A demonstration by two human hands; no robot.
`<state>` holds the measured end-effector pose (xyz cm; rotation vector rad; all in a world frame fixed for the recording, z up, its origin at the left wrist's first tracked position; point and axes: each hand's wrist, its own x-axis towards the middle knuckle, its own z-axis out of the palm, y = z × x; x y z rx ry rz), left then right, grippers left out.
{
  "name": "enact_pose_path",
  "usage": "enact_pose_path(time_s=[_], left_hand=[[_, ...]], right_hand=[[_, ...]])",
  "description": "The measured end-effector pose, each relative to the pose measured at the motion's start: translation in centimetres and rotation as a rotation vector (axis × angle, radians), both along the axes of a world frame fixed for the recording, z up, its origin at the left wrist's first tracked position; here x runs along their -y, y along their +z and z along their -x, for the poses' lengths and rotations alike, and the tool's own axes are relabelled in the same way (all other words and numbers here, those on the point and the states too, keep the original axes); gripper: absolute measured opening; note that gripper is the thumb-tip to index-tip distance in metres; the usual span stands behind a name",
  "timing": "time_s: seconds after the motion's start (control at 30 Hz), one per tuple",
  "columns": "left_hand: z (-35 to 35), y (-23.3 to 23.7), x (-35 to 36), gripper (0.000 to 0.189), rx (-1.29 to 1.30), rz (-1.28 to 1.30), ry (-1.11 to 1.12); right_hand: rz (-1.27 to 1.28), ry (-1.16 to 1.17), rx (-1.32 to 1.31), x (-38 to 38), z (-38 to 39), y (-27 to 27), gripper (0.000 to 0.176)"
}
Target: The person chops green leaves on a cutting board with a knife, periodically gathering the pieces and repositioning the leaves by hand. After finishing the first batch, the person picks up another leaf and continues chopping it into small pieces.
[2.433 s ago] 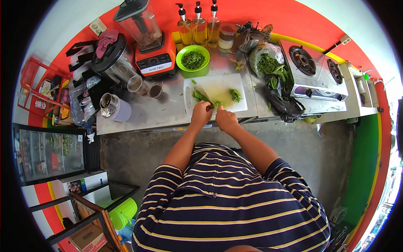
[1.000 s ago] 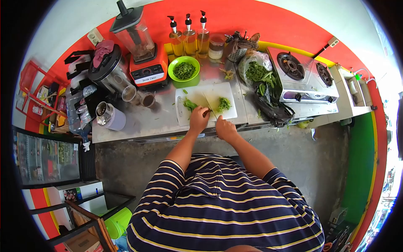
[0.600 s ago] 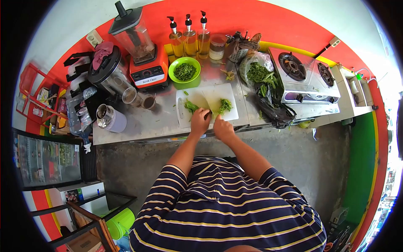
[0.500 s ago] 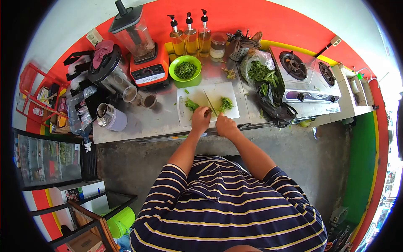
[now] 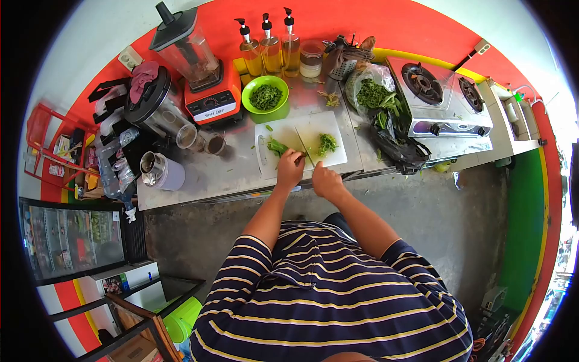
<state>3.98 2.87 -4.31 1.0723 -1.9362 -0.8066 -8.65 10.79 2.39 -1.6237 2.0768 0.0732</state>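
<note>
My right hand [image 5: 327, 181] is closed round the handle of a knife [image 5: 303, 143], its thin blade pointing away over the white cutting board [image 5: 335, 123]. Left of the blade, my left hand [image 5: 291, 168] has its fingers pressed together on the near end of some green leaves [image 5: 277, 146]. A small pile of chopped greens [image 5: 327, 144] lies on the board to the right of the blade. Behind the board, a lime green bowl [image 5: 285, 107] holds chopped leaves [image 5: 265, 97].
An orange blender [image 5: 214, 105], pump bottles [image 5: 271, 48] and a jar [image 5: 311, 59] stand at the back. Cups [image 5: 214, 143] and a metal-topped container [image 5: 161, 171] are on the left. Bagged greens [image 5: 375, 98] and a gas stove [image 5: 443, 99] are on the right.
The view has shifted slightly. The leaves lie a little differently by my left hand, and the cut pile sits slightly farther from the blade. Both hands keep their holds.
</note>
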Motion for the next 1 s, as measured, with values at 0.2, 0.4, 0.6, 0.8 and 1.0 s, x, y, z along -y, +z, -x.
enact_pose_path(time_s=[0.2, 0.4, 0.6, 0.8, 1.0], left_hand=[[0.2, -0.5, 0.4, 0.014, -0.019, -0.039, 0.018], [0.3, 0.3, 0.1, 0.008, -0.014, -0.007, 0.014], [0.6, 0.2, 0.1, 0.01, -0.043, -0.047, 0.043], [0.8, 2.1, -0.8, 0.01, 0.038, -0.143, 0.07], [-1.9, 2.8, -3.2, 0.019, -0.151, -0.354, 0.153]], right_hand=[[0.039, -0.068, -0.045, -0.4, -1.3, -1.8, 0.029], [0.02, -0.051, 0.032, 1.0, 0.0, -0.4, 0.027], [0.02, -0.109, 0.051, -1.5, -1.2, -1.6, 0.023], [0.036, -0.054, 0.154, 0.7, 1.4, -1.7, 0.031], [0.077, 0.016, 0.299, 0.2, 5.1, -1.2, 0.038]])
